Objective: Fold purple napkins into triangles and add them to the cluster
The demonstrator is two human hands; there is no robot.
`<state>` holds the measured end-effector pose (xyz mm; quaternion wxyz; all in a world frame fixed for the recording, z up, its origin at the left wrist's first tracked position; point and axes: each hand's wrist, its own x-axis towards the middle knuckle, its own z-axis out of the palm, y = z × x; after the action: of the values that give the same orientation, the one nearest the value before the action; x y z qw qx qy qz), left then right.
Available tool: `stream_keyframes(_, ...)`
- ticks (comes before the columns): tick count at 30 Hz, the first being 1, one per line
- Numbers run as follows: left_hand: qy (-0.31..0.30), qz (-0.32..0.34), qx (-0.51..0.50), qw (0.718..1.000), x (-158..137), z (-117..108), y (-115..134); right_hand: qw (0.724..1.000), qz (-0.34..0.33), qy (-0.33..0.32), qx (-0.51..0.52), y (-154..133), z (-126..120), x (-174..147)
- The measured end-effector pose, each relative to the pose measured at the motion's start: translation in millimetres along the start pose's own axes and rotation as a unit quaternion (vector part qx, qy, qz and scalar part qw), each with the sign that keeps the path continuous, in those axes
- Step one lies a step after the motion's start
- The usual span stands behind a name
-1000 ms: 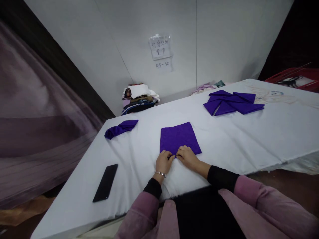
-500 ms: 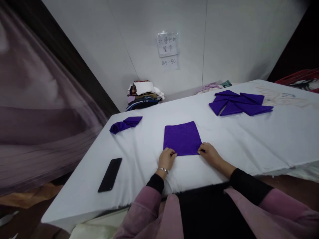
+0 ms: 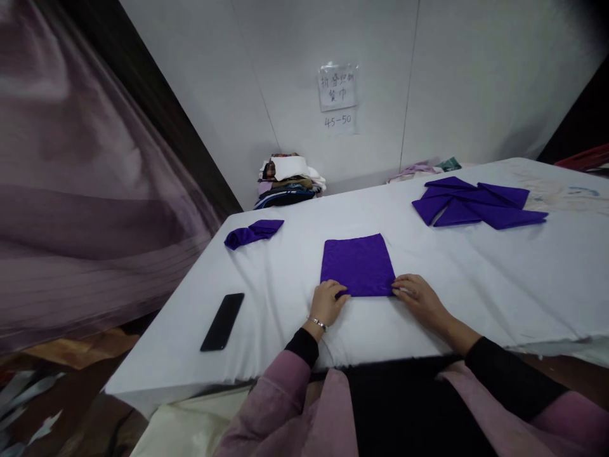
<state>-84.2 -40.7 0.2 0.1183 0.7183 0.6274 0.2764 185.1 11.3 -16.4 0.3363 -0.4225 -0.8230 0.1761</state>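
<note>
A purple cloth napkin (image 3: pixel 358 263) lies flat as a rough square on the white-covered table in front of me. My left hand (image 3: pixel 327 301), with a bracelet at its wrist, pinches the near edge close to the left corner. At the near right corner, the thumb and fingers of my right hand (image 3: pixel 419 299) are closed on the cloth. Both hands rest low against the table. Farther right lie several folded purple napkins (image 3: pixel 480 202), overlapping in pointed shapes. A rolled purple napkin (image 3: pixel 254 233) with a pointed end sits at the far left.
A black phone (image 3: pixel 222 322) lies on the white tablecloth (image 3: pixel 280 304) at the left. Behind the table, a pile of folded clothes (image 3: pixel 289 181) stands by the wall, below a handwritten paper sign (image 3: pixel 337 89). A mauve curtain (image 3: pixel 95 190) hangs on the left.
The view has turned slightly left, so everything sits a little farther right. Both hands stay at the napkin's near edge; the right hand's fingers have shifted slightly at its corner.
</note>
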Motion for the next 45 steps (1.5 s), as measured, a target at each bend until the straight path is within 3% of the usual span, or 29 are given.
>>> stream_keyframes(4, -0.026, 0.062, 0.053, 0.996, 3.0, -0.1, 2.7, 0.993, -0.098, -0.026, -0.066, -11.2, 3.5, 1.9)
stream_keyframes(7, -0.040, 0.090, 0.092, 0.991, 4.3, -0.1, 2.2, 0.986, -0.126, -0.052, -0.097, -11.8, 7.0, 5.4)
stream_keyframes(16, -0.073, 0.096, 0.185, 0.975, -5.1, -3.9, 1.3, 0.979, -0.148, -0.096, -0.104, -8.5, 6.0, 4.9)
stream_keyframes(26, -0.036, 0.069, 0.194, 0.978, -22.4, -28.5, -18.1, 0.979, -0.126, -0.135, -0.087, 2.5, -2.2, -0.4)
stream_keyframes(29, -0.038, 0.092, 0.158, 0.983, -21.5, -20.4, -3.5, 0.976, -0.137, -0.136, -0.104, 2.7, -3.2, -1.3)
stream_keyframes(33, -0.102, 0.141, 0.116, 0.978, -16.1, 3.7, 15.1, 0.972, -0.141, -0.140, -0.126, 1.9, -5.4, -2.5)
stream_keyframes(39, -0.178, 0.138, 0.105, 0.969, -14.0, 18.5, 9.8, 0.978, -0.146, -0.108, -0.101, -28.5, 12.2, 4.9)
stream_keyframes(42, -0.188, 0.140, 0.097, 0.967, -14.7, 16.7, 7.6, 0.969, -0.167, -0.169, -0.070, -48.9, 33.2, 9.8)
stream_keyframes(45, -0.200, 0.131, 0.085, 0.967, -14.8, 15.5, 7.9, 0.958, -0.167, -0.227, -0.042, -51.4, 45.0, 8.7)
